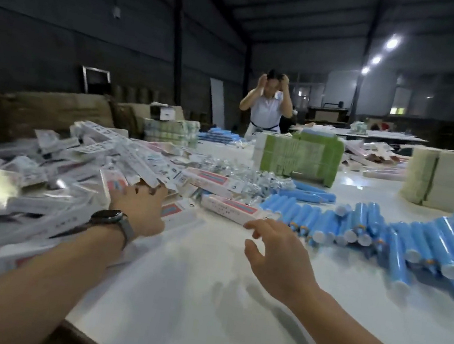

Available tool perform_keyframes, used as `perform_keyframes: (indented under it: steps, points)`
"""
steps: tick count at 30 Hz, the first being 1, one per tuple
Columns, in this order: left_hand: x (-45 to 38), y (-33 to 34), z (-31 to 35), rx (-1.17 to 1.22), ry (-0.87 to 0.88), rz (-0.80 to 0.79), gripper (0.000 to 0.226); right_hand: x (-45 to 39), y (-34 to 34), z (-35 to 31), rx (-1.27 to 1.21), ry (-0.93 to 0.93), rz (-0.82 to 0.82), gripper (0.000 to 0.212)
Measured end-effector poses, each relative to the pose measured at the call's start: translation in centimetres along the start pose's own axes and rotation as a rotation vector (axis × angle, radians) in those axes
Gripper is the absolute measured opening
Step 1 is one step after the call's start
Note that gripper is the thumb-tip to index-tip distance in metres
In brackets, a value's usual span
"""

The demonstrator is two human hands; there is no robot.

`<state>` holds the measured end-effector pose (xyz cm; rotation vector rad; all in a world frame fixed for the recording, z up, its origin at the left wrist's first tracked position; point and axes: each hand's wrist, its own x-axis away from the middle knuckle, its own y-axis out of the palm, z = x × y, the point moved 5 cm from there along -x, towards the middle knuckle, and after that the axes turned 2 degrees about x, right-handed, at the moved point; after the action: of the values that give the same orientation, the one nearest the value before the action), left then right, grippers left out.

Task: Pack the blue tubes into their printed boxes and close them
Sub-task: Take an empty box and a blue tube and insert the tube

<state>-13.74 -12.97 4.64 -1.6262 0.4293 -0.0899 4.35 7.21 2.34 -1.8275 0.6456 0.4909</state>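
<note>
Head view looks forward and down, close over the white table (200, 300).

Dim hall overall, lit from a row of ceiling lamps (392, 43) far back on the right, blown out to white spots. Pale sheen across the white counter (200, 300), with a bright patch of glare beyond the green stack (301, 159). Soft, faint shadows beneath both forearms. Heavy wide-angle bending toward the edges. Slight motion blur on the heap of printed boxes (43, 173); background murky and grainy.
</note>
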Motion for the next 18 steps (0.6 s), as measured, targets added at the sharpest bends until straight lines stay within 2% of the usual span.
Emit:
perform_keyframes:
  steps: [3, 6, 10, 12, 14, 16, 18]
  points:
    - [0.1, 1.3, -0.3, -0.222, 0.035, -0.039, 0.066, 0.2, 0.3, -0.3, 0.01, -0.021, -0.002, 0.029]
    - [0.0, 0.9, 0.7, -0.24, 0.11, 0.028, 0.058, 0.8, 0.5, 0.0, 0.023, -0.027, -0.015, 0.03]
    - [0.1, -0.5, 1.8, -0.132, 0.191, 0.095, 0.051, 1.1, 0.4, 0.6, 0.014, -0.018, -0.002, 0.029]
    - [0.4, -1.8, 2.4, -0.128, 0.204, 0.156, 0.037, 0.9, 0.4, 0.8, -0.003, -0.001, 0.01, 0.029]
    - [0.8, -3.5, 3.1, -0.113, 0.208, 0.226, 0.032, 0.8, 0.3, 0.8, -0.022, 0.017, 0.013, 0.029]
    - [1.7, -5.7, 4.7, 0.015, 0.239, 0.331, 0.039, 0.7, 0.0, 1.0, -0.067, 0.04, 0.03, 0.029]
    - [2.9, -8.6, 7.0, 0.282, 0.294, 0.498, 0.039, 0.5, -0.3, 1.1, -0.153, 0.037, 0.06, 0.034]
